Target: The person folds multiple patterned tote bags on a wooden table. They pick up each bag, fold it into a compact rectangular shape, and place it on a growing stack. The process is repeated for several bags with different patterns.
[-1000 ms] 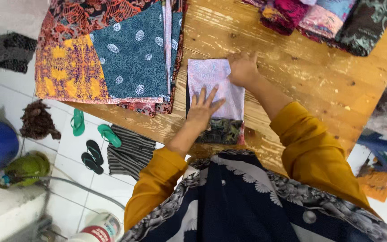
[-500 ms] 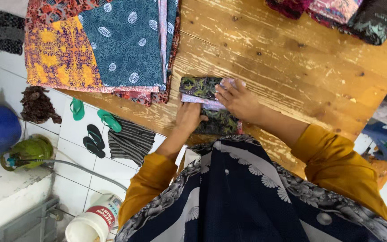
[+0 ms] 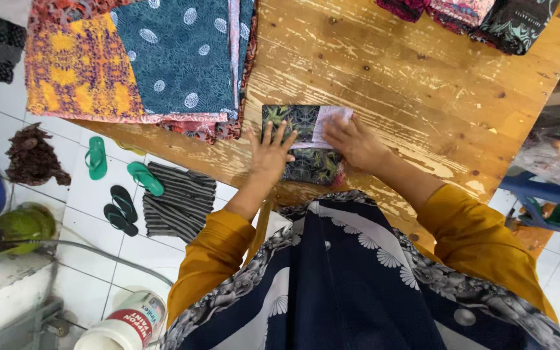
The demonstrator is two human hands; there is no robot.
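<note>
Since half a second ago, both hands have been spreading outward over the folded cloth (image 3: 303,144), which is now lying flatter, with a pale strip of its underside showing at the top right. Fingers of the left hand (image 3: 270,154) are fanning wide apart, pressing flat on the cloth's left edge and gripping nothing. Fingers of the right hand (image 3: 356,140) are lying close together, palm down, on the pale strip and the cloth's right side, also clamping nothing. That cloth, dark with a green leafy print, is sitting near the front edge of the wooden table (image 3: 409,78), just in front of the person's body. Mustard sleeves are reaching back to a navy patterned garment. A blue and orange patterned fabric stack (image 3: 137,61) is hanging over the table's far left corner, well apart from more folded fabrics (image 3: 481,16) at the far right. Green sandals (image 3: 118,165) and black sandals (image 3: 119,210) are lying on the white tiled floor beside a striped mat (image 3: 179,204).
</note>
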